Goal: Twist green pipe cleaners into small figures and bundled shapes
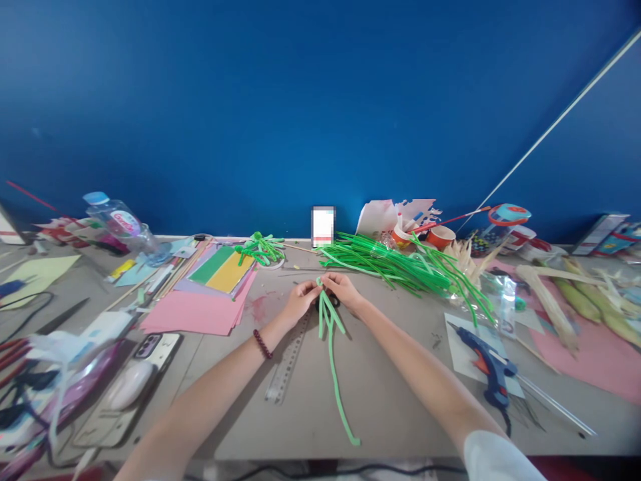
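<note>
Both hands meet at the middle of the grey table. My left hand (302,298) pinches the top of a light green pipe cleaner piece (334,374) from the left. From the right, my right hand (342,290) closes its fingers on the same top end. Several short green strands fan out below the fingertips, and one long strand hangs down toward the table's front edge. A dark coiled thing lies partly hidden behind the hands. Just left of the strands, a clear ruler (286,367) rests on the table (235,407).
Pink paper (193,312) and coloured sheets lie left, near a phone (133,391) and a bottle (117,217). Behind the hands is a pile of green pipe cleaners (385,264). A blue glue gun (488,364) and corn husks (551,304) are at right.
</note>
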A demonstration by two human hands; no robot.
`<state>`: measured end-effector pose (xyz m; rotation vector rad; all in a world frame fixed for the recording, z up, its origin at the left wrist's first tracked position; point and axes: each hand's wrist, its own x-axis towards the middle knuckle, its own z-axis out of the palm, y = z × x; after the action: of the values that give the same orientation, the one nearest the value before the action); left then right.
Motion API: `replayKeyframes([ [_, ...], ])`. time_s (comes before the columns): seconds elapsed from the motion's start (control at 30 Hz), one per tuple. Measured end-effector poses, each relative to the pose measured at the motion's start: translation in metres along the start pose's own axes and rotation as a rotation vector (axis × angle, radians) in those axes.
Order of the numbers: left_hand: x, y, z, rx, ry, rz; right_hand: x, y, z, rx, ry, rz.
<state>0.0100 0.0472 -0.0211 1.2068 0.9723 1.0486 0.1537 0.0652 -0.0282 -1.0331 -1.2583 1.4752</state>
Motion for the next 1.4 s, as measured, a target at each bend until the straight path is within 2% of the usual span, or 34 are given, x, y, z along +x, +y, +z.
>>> replayKeyframes([
  [0.37,0.0018,-0.0021,-0.0009,0.015,0.021,0.006,-0.0005,0.0017,0.0007,-0.033,0.021,0.002],
  [0.5,0.0018,-0.0034,-0.0010,0.002,0.025,0.000,0.0005,0.0054,-0.0012,0.022,-0.009,0.013],
  [0.77,0.0007,-0.0016,0.0002,0.012,0.067,0.002,0.0009,0.0038,-0.0013,-0.009,-0.025,-0.007],
  [1.17,0.0024,0.0001,-0.0051,0.004,0.002,-0.051,-0.0004,0.0037,0.0004,0.122,0.071,-0.037],
  [1.4,0.0006,0.0029,-0.0036,-0.028,-0.014,-0.068,0.0021,0.0072,-0.0015,0.170,0.047,0.004],
])
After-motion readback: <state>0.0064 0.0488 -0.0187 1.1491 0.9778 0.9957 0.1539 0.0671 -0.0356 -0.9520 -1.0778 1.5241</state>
